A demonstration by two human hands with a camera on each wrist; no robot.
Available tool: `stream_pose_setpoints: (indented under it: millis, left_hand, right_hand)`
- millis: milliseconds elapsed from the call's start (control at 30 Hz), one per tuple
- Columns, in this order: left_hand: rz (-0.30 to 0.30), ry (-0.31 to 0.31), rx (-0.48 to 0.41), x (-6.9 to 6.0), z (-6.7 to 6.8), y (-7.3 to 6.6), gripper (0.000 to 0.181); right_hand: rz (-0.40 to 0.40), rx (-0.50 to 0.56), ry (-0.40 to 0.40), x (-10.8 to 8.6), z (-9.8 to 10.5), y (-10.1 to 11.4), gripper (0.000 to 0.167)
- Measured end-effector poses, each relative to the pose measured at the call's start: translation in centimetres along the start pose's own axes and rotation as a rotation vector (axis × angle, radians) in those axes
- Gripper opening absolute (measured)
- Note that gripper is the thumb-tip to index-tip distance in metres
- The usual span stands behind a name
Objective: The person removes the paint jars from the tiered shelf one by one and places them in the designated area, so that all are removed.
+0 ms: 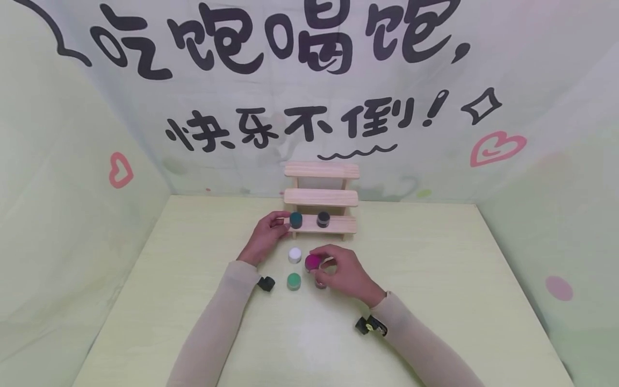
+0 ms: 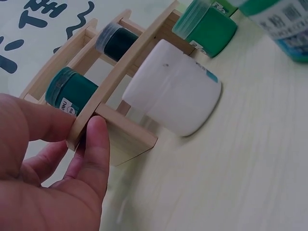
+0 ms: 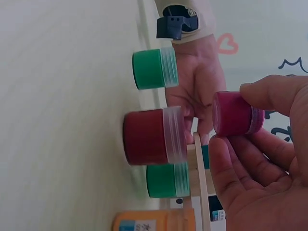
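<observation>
My left hand (image 1: pixel 265 237) grips the left end of the lowest tier of a small wooden step shelf (image 1: pixel 321 198), beside a dark teal paint jar (image 1: pixel 296 220). In the left wrist view the thumb and fingers (image 2: pixel 97 144) pinch the board's end. A near-black jar (image 1: pixel 323 219) stands on that same tier, to the right. Between thumb and fingers, my right hand (image 1: pixel 349 273) holds a magenta paint jar (image 3: pixel 236 113), raised above the table and tilted in the right wrist view. Under this hand a dark red jar (image 3: pixel 147 138) stands on the table, partly hidden in the head view.
Just in front of the shelf stand a white jar (image 1: pixel 295 255) and a green jar (image 1: pixel 293 281). The right wrist view also has another green jar (image 3: pixel 166 180) and an orange jar (image 3: pixel 139 221). A lettered cloth backdrop (image 1: pixel 232 102) hangs behind the table (image 1: pixel 425 269).
</observation>
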State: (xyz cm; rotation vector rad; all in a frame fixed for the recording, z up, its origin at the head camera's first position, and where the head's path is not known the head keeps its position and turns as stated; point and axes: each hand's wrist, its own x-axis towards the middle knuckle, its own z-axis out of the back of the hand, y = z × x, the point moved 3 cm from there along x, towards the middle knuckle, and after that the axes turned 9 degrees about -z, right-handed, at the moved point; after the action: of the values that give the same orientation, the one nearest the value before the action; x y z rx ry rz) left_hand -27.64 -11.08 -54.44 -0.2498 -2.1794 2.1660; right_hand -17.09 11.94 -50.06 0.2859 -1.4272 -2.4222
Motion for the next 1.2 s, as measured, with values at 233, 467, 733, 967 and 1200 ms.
stream_pose_setpoints:
  millis: [233,467,733,967,1200]
  left_hand:
    - [-0.003,0.008,-0.004,0.2,-0.3,-0.2,0.035]
    - [-0.017,0.033,0.007,0.2,-0.3,-0.4,0.034]
    - [-0.021,0.056,0.018,0.1,-0.3,-0.4,0.035]
    - [-0.028,0.055,0.024,0.2,-0.3,-0.2,0.036]
    - [-0.013,0.031,0.034,-0.1,0.1,-0.1,0.036]
  right_hand:
    - [0.017,-0.006,0.024,-0.5,-0.9,0.2,0.039]
    - [0.005,-0.012,0.059,-1.2,-1.7,0.2,0.038]
    - [0.030,-0.026,0.074,-2.3,-2.5,0.3,0.038]
    - [0.055,-0.053,0.097,-3.3,-3.3,0.2,0.040]
    - [0.060,-0.057,0.156,-3.9,-4.4,0.3,0.042]
